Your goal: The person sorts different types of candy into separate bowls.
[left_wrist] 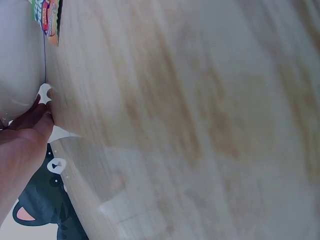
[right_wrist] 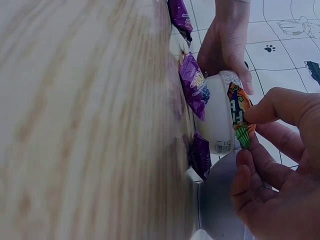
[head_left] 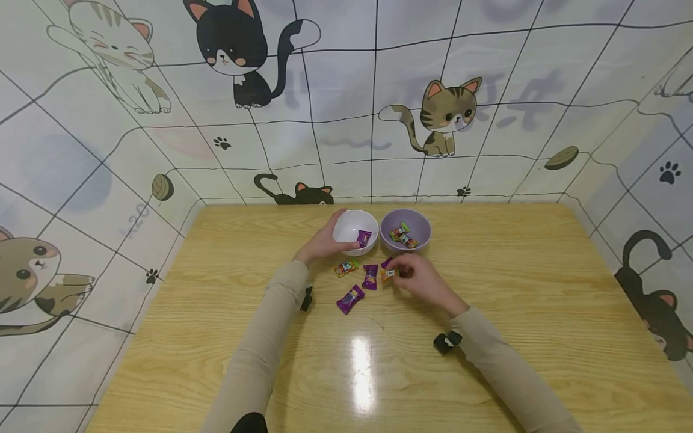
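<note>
My left hand [head_left: 323, 242] grips the white bowl [head_left: 344, 226] from its left side, with the thumb along the near rim. Inside that bowl lies one purple-wrapped candy [head_left: 364, 238]. Between thumb and fingers, my right hand [head_left: 425, 279] pinches an orange-and-green wrapped candy [right_wrist: 238, 114], held just in front of the purple bowl [head_left: 425, 233]. That bowl stands right beside the white one and contains orange-and-green candies [head_left: 399, 231]. In the right wrist view, purple-wrapped candies [right_wrist: 194, 85] lie on the table past the pinched candy.
On the wooden table [head_left: 487, 258], in front of the bowls, lie another orange-and-green candy [head_left: 346, 267] and several purple candies [head_left: 351, 299], one partly hidden by the right hand. A cat-printed, tile-patterned wall covering [head_left: 346, 138] rises behind the table and at both sides.
</note>
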`<state>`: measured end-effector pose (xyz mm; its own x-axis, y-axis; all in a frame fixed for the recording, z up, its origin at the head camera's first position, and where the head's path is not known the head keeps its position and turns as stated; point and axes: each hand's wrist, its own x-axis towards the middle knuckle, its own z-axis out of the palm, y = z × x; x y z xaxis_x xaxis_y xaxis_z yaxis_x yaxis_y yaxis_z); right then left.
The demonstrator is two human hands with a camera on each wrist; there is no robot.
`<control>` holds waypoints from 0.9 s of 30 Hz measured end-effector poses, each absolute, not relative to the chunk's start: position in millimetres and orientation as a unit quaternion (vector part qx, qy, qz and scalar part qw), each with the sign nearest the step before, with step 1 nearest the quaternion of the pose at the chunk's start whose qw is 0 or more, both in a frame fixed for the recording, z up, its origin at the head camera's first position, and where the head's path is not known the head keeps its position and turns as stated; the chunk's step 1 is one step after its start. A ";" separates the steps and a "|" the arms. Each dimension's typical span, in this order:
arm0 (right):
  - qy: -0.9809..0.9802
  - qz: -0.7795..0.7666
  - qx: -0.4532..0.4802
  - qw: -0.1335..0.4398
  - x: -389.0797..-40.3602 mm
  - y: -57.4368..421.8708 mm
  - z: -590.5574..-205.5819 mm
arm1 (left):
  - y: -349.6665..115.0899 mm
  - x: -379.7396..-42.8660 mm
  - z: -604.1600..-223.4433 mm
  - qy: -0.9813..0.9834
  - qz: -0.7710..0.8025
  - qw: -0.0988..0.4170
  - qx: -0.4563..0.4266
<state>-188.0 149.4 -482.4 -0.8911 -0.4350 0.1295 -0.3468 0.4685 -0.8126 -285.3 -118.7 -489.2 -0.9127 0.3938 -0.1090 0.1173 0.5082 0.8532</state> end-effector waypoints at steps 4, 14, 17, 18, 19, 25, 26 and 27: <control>0.853 -0.470 -0.223 0.039 -187.0 150.0 -478.8 | -118.7 -284.6 -488.4 0.857 0.471 0.147 0.147; 0.858 -0.474 -0.199 0.009 -185.2 154.8 -467.0 | -118.0 -285.1 -489.1 0.855 0.475 0.146 0.149; 0.855 -0.479 -0.200 -0.001 -186.2 158.1 -465.7 | -118.0 -284.8 -489.1 0.853 0.478 0.146 0.149; 0.855 -0.480 -0.199 -0.003 -186.8 159.1 -465.2 | -118.1 -284.7 -489.0 0.853 0.479 0.146 0.150; 0.855 -0.480 -0.198 -0.005 -187.1 160.1 -464.3 | -118.1 -284.5 -488.8 0.852 0.479 0.146 0.151; 0.852 -0.487 -0.193 -0.017 -189.0 164.6 -456.5 | -118.0 -283.7 -487.5 0.853 0.477 0.148 0.150; 0.851 -0.487 -0.194 -0.020 -189.8 165.6 -456.2 | -117.9 -283.5 -487.2 0.853 0.477 0.147 0.151; 0.851 -0.487 -0.194 -0.022 -190.5 166.5 -456.1 | -117.9 -283.5 -487.2 0.853 0.478 0.147 0.152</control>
<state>-190.5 166.5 -456.1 -0.9235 -0.3101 0.2259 -0.3520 0.4503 -0.8206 -283.5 -117.9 -487.2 -0.9108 0.3991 -0.1055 0.1184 0.4974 0.8594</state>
